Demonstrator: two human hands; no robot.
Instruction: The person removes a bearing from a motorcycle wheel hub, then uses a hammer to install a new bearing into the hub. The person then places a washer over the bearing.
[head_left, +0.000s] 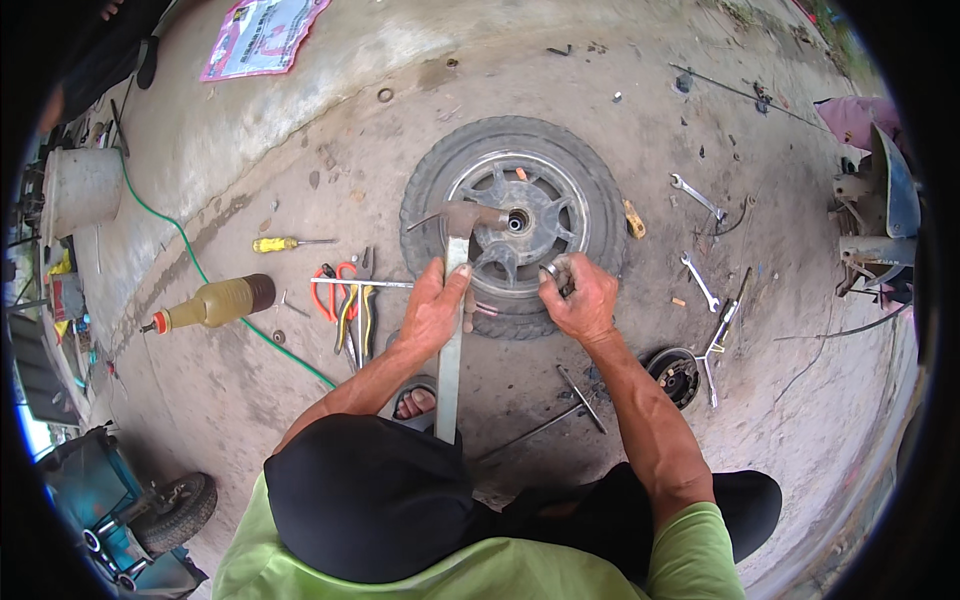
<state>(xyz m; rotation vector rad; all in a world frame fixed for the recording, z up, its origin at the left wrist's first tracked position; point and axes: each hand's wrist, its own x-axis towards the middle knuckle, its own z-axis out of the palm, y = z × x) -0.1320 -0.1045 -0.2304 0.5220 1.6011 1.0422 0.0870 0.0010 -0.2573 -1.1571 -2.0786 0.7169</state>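
Note:
A wheel [590, 180] with a black tyre and a dull spoked metal rim lies flat on the ground in front of me. My left hand [434, 312] grips a hammer [452, 380] by its pale flat handle, close below the head. The rusty hammer head sits over the rim, just left of the hub hole [517, 221]. My right hand [585, 298] is closed over the wheel's near right side. Between its thumb and fingers shows a small metal ring [551, 270], partly hidden, which looks like a bearing.
Left lie a yellow screwdriver [275, 244], pliers [346, 318], a T-shaped wrench [361, 284] and an oil bottle [222, 302] beside a green hose [183, 237]. Right are spanners [701, 283], a brake drum part [673, 376] and a wooden-handled tool [634, 219]. Another T-wrench [583, 400] lies near me.

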